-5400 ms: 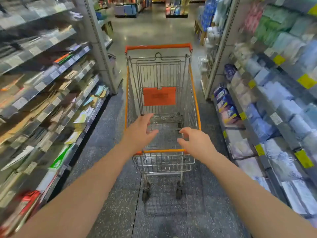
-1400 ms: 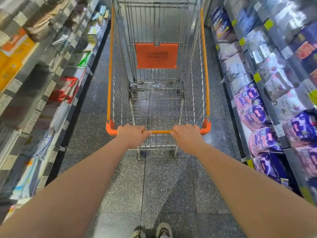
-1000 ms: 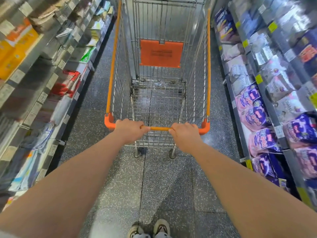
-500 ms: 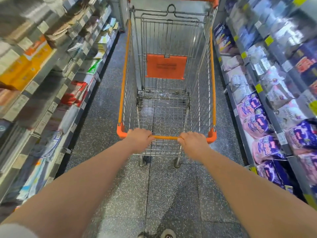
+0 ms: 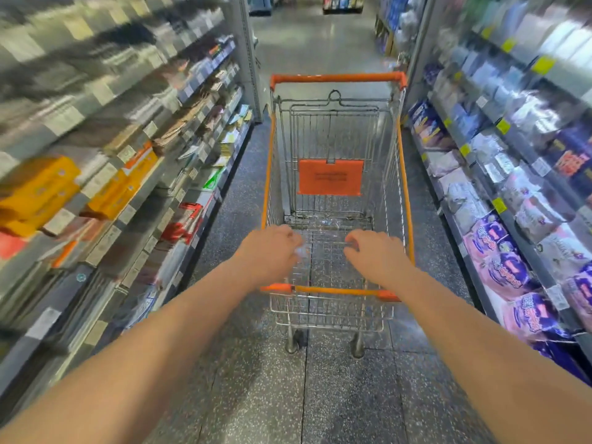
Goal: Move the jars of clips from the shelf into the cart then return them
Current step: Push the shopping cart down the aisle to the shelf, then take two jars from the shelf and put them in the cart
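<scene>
At 12 o'clock the shopping cart [image 5: 333,174] stood with its orange handle [image 5: 336,290] below both wrists, left hand [image 5: 269,251] and right hand [image 5: 374,254] over the basket, fingers loosely curled, holding nothing, while the 9 o'clock shelves [image 5: 96,181] were too blurred to show jars.

A self-service shop aisle. A wire shopping cart [image 5: 336,77] with orange trim stands on a speckled floor [image 5: 320,395]. Tiered shelves left of the cart [image 5: 128,216] and right of the cart [image 5: 512,193] are packed with packaged goods, with price labels [image 5: 543,64] along their edges. More stocked racks [image 5: 342,3] stand beyond the cart.
</scene>
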Demonstrator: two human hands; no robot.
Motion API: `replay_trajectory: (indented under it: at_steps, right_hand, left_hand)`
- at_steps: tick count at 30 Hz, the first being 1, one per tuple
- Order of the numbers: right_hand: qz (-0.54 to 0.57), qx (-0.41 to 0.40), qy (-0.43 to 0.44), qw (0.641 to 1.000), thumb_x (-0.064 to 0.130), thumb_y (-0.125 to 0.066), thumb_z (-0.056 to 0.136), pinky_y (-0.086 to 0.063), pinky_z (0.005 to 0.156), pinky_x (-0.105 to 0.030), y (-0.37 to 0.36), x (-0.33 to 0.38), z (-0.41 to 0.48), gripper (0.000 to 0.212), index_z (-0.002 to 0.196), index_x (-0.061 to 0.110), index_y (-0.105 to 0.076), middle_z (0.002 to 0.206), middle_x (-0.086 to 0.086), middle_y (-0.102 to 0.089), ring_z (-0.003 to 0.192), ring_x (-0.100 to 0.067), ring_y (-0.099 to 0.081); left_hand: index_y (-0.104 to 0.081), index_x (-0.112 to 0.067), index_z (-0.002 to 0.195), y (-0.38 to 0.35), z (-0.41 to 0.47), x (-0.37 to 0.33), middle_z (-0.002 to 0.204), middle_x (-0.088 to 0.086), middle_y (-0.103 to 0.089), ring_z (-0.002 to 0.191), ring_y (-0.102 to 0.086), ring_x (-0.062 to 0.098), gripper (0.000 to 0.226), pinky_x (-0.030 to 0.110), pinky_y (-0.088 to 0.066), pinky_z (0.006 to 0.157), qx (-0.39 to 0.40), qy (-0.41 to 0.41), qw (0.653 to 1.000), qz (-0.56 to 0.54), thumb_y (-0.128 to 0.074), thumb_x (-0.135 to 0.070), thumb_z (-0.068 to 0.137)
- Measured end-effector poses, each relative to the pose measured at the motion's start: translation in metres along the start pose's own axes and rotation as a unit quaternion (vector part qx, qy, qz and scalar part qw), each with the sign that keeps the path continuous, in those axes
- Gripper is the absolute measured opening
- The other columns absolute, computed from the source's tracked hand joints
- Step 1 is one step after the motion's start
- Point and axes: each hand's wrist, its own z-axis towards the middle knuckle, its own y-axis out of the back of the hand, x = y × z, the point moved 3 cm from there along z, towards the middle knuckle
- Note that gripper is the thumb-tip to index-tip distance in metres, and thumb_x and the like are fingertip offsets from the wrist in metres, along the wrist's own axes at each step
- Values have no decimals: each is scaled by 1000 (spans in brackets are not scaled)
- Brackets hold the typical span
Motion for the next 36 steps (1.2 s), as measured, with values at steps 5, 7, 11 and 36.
replay_trajectory:
  at_steps: [5,7,11,36]
  right_hand:
    - [-9,-52,124,991,32,-39,95,-38,91,-36,74,53,7,30,120,24,-54,114,1,-64,107,-22,-57]
    - [-1,-90,195,977,34,-40,95,-38,86,-33,104,88,12,29,118,25,-55,108,2,-65,107,-23,-58]
    - [40,-163,342,925,37,-42,96,-35,91,-35,166,165,10,29,120,25,-54,109,3,-64,107,-23,-57]
    - [409,34,717,564,24,-50,93,-34,59,-11,188,581,-284,17,101,22,-65,84,10,-60,76,3,-51]
  left_hand:
    - [-48,-27,131,86,-42,20,122,1,-58,111,-56,21,35,34,-46,88,-39,42,998,-34,-40,-36,98]
    - [-50,-28,129,115,-63,31,121,0,-59,112,-56,22,34,34,-46,87,-66,77,995,-21,-42,-36,97]
    - [-51,-31,126,174,-116,54,125,-6,-58,114,-52,16,34,29,-43,89,-144,195,970,6,-39,-43,97]
    - [-68,-21,79,245,-628,17,66,-11,-65,70,-61,7,29,30,-48,72,-499,651,559,123,-46,-38,86]
